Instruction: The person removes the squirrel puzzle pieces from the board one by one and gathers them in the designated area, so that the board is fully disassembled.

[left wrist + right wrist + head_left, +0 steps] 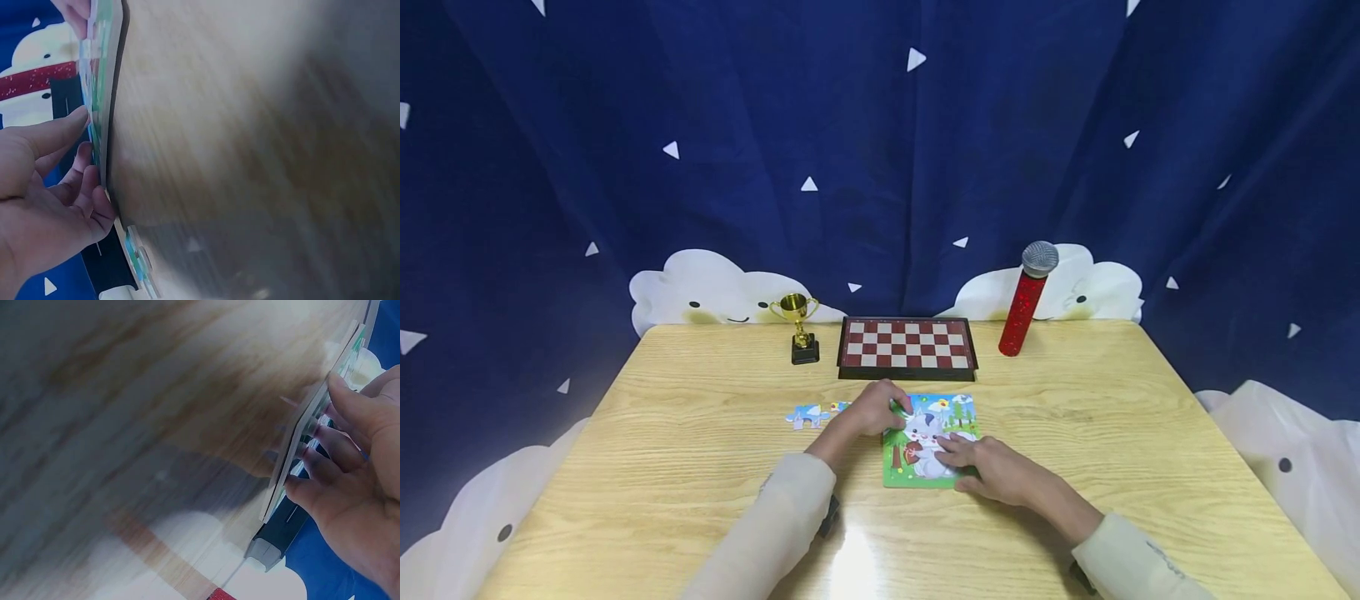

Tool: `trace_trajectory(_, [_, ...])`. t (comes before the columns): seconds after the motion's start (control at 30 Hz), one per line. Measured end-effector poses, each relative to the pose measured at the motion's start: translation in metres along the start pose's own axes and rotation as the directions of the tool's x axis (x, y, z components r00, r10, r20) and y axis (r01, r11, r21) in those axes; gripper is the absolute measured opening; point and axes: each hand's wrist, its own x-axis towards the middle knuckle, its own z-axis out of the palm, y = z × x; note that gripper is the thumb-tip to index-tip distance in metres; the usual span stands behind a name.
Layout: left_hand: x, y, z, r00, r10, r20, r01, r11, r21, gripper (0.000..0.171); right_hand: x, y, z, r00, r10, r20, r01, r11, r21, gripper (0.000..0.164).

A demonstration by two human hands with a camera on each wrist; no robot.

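Note:
A jigsaw puzzle point(928, 467) with a white cartoon animal on a green and blue scene lies flat on the table. At its upper left part is my left hand point(874, 408), thumb and index finger apart, their tips touching the puzzle. In the left wrist view the other fingers of this hand point(53, 194) bend loosely by the puzzle's edge. My right hand point(1000, 471) rests its spread fingers on the right side of the picture, with the thumb point(350, 403) near the edge. Loose puzzle pieces point(807, 416) lie left of the puzzle, partly hidden by my left hand.
Behind the puzzle stands a red and white checkered board point(906, 346) in a black frame. A small gold trophy point(801, 329) is at the back left, a red microphone point(1024, 304) at the back right. A blue curtain point(880, 150) hangs behind the wooden table point(1120, 408).

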Motion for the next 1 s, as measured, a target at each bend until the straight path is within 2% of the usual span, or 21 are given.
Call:
trace_trajectory(0.3, [0.002,-0.0019,0.0034,0.999,-0.041,0.0,0.041,0.999,-0.011,0.02,0.0004,0.0,-0.0013,1.0,0.009,0.008,-0.009,1.0,0.004,0.047])
trace_trajectory(0.37, [-0.0007,0.0034,0.0019,0.998,-0.063,0.001,0.063,0.998,-0.014,0.02,0.0004,0.0002,-0.001,1.0,0.011,0.01,-0.011,1.0,0.007,0.047])
trace_trajectory(0.7, [-0.0012,0.0055,0.0038,0.998,-0.061,-0.032,0.064,0.995,0.079,0.019,-0.0002,0.0002,-0.0002,1.0,0.002,0.008,-0.002,1.0,-0.001,0.048])
trace_trajectory(0.87, [-0.0001,0.0064,0.0026,0.998,-0.045,-0.038,0.049,0.995,0.088,0.034,0.0,0.0002,-0.0007,1.0,0.003,0.005,-0.003,1.0,0.002,0.047])
trace_trajectory(1.0, [0.0005,0.0047,0.002,0.997,-0.022,-0.07,0.027,0.997,0.07,0.044,0.0,0.0005,-0.0001,1.0,-0.002,0.002,0.002,1.0,-0.008,0.047])
